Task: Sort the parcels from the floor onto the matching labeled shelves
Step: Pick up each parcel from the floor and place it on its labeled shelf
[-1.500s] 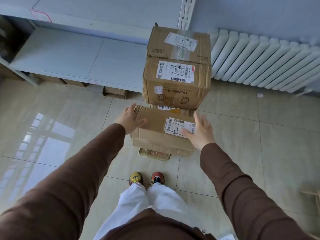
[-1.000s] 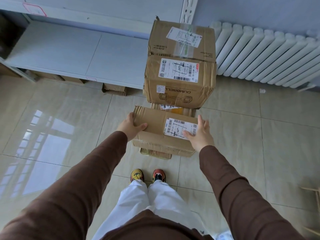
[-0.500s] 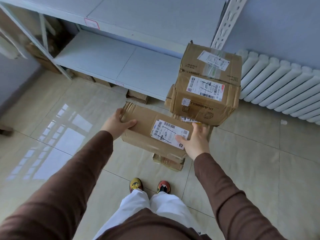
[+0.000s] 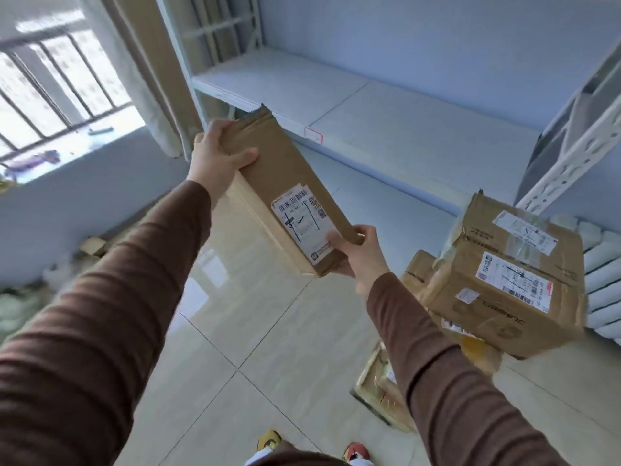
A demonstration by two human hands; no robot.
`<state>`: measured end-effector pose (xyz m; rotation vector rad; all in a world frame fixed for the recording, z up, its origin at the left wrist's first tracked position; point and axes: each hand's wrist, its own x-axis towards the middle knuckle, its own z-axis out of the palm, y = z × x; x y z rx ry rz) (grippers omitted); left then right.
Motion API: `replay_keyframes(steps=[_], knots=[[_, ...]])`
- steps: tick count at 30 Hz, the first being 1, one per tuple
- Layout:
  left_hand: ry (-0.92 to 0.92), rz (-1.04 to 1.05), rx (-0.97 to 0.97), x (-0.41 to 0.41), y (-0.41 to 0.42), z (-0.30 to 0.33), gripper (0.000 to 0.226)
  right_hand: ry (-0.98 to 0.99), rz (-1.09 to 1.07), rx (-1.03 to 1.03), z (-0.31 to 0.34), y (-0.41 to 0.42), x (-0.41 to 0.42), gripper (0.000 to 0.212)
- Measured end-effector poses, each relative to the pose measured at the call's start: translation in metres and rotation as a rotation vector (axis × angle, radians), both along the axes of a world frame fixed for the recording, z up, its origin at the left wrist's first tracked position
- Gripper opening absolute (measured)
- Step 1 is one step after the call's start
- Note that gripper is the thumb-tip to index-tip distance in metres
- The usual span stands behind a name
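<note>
I hold a long flat cardboard parcel (image 4: 268,173) in the air, tilted, with its white shipping label facing up. My left hand (image 4: 216,161) grips its far upper end and my right hand (image 4: 361,253) grips its near lower end. Behind it runs a white metal shelf (image 4: 386,105) with a small red-bordered label tag (image 4: 313,135) on its front edge. A stack of cardboard parcels (image 4: 504,280) stands on the floor at the right, with a large taped box on top and flatter ones beneath.
A white radiator (image 4: 601,280) lines the wall behind the stack. The shelf's perforated upright (image 4: 571,156) rises at the right. A barred window (image 4: 50,89) and a curtain (image 4: 148,62) are at the left, with bags and cardboard scraps (image 4: 90,245) below. Tiled floor lies between.
I have lifted the long parcel off the stack and swung it up and left toward the shelf. My view has turned left and upward, and the stack now sits at the right.
</note>
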<state>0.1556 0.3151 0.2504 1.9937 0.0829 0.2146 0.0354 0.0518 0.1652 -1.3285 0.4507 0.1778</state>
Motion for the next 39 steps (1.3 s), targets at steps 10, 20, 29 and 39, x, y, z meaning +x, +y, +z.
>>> replay_keyframes(steps=[10,20,29,39], knots=[[-0.498,0.062,-0.096,0.055,0.057,0.154,0.071,-0.309,0.247,0.026,0.124,0.090,0.106,0.049],[-0.669,-0.173,-0.326,0.150,0.047,0.219,0.113,-0.609,0.338,-0.080,0.193,0.121,0.222,0.043],[-0.585,-0.230,-0.240,0.270,0.041,0.230,0.089,-0.784,0.267,-0.088,0.273,0.141,0.364,0.037],[-0.559,-0.340,-0.143,0.410,0.123,0.257,0.096,-0.844,0.234,-0.172,0.338,0.203,0.511,0.047]])
